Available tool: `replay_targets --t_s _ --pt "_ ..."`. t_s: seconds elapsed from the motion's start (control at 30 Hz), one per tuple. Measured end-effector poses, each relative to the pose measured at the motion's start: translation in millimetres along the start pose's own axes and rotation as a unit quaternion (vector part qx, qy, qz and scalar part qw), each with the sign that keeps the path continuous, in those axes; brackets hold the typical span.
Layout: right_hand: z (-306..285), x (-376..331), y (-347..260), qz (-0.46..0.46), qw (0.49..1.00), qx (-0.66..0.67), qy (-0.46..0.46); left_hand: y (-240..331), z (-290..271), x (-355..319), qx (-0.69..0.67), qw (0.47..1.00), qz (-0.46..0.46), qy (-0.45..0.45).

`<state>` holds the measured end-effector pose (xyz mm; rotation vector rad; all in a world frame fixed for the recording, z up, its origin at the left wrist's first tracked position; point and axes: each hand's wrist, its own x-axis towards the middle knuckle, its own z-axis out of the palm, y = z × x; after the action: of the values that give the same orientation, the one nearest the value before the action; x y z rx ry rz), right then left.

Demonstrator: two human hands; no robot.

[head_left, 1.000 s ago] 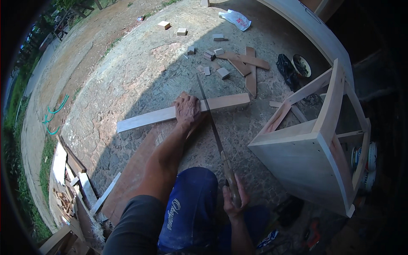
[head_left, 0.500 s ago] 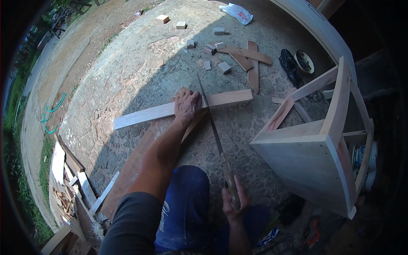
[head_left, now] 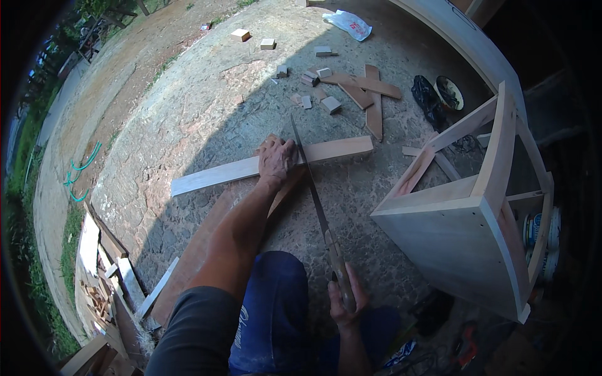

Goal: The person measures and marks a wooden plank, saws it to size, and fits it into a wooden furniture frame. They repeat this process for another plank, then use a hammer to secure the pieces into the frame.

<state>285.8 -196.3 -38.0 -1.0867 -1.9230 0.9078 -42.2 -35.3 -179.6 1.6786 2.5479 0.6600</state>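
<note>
A long pale board lies crosswise over a brown plank on the ground. My left hand presses on the board near its middle, fingers closed over its far edge. Just right of those fingers, a handsaw's blade crosses the board, its tip pointing away from me. My right hand is wrapped around the saw's wooden handle, low in the view. The blade's teeth and any cut beneath it are too fine to make out.
A wooden frame with a panel side stands close on the right. Beyond the board lie small wood blocks, crossed brown slats, a black plastic bag and a bowl. Scrap wood is heaped at the left.
The saw has slid slightly back toward me, its tip now a little nearer the board. My left hand keeps its hold, and the whole view has shifted slightly.
</note>
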Motion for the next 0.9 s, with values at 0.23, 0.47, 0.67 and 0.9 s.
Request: replay_targets --t_s 0.23,0.47,0.67,0.9 --pt "-1 -3 0 0.013 1.0 0.007 -0.009 -1 2 -1 0.001 1.0 0.006 0.023" --pt "-8 -5 -1 0.018 1.0 0.004 -0.022 3 -4 -2 0.007 1.0 0.012 0.019" --pt "4 9 8 0.052 0.998 0.026 -0.026 8 -9 -1 0.019 1.0 0.016 0.011" --pt "-29 -25 -9 0.059 0.997 -0.024 -0.045 6 -9 -1 0.021 1.0 0.009 0.008"
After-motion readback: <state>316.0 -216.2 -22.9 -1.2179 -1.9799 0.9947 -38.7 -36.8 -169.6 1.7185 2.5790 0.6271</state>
